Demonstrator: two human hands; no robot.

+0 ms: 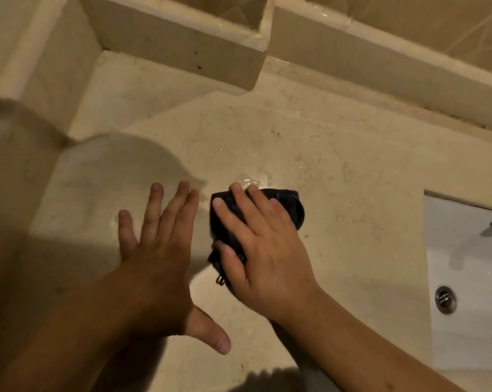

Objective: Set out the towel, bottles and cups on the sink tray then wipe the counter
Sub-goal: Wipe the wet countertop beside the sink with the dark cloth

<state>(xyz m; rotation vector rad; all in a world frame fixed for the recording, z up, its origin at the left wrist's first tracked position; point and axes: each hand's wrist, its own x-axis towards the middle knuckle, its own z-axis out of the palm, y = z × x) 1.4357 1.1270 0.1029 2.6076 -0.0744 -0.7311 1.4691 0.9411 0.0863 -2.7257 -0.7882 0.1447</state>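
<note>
Here, in the head view, the wiping part of the task looks to be in hand: no tray, bottles or cups show in the picture. The right hand (263, 247) lies flat on a dark cloth (290, 206), its grip spread, fingers fanned over the fabric and pressing it to the beige stone surface (352, 171) rather than pinching it. The cloth is bunched, its long axis running roughly from near-left to far-right under the palm, one end peeking out past the fingers. Just beyond the fingertips (236, 188), touching the cloth's far edge, sits a small wet patch (253, 179) glinting on the stone. That is the relation that matters: the water lies straight ahead of the right hand, so a short push away from the body would likely take it. The left hand (157, 250) is also spread, empty, set just beside the cloth on its left, apparently bracing. The white sink basin (465, 264) lies well apart to the right.
</note>
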